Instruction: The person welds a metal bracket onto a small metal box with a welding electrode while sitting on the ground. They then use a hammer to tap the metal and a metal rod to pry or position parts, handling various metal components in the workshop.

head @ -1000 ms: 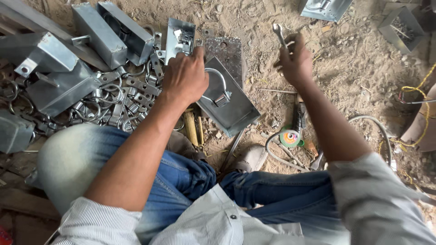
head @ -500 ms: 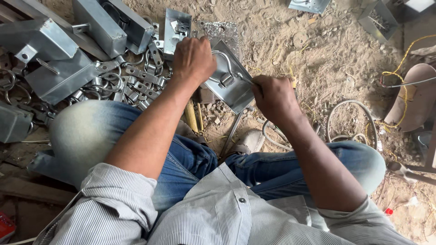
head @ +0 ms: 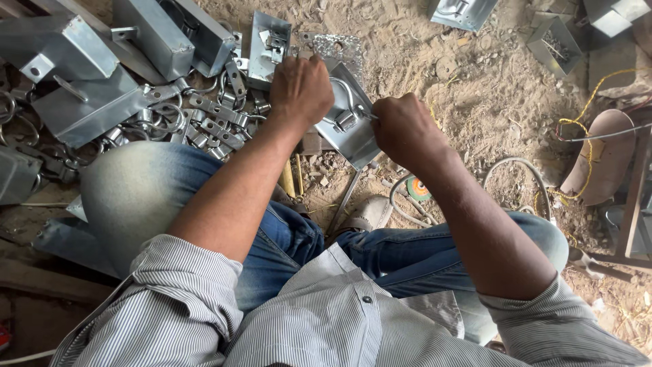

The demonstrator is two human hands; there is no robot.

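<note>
I had both hands over the sandy ground, just past my knees. My left hand was curled down on the top edge of the bracket, a grey folded sheet-metal piece tilted up off the dirt, and it pinned it there. My right hand was balled into a tight fist at the bracket's right edge, gripping something thin at the wire loop on its face; what exactly sat inside that fist I couldn't tell. The bracket looked stiff and fairly heavy for its size, galvanised and smooth, so I judged it could slip under a sweaty palm, and the cut edges looked sharp. Best hold, as I saw it, was over the folded rim, where the left hand had it, not on the bare flat face. To the left lay a heap of clamps and rings, with bigger metal boxes stacked beside them. Near my shoe a small green-and-orange disc sat in the dirt beside a grey cable.
</note>
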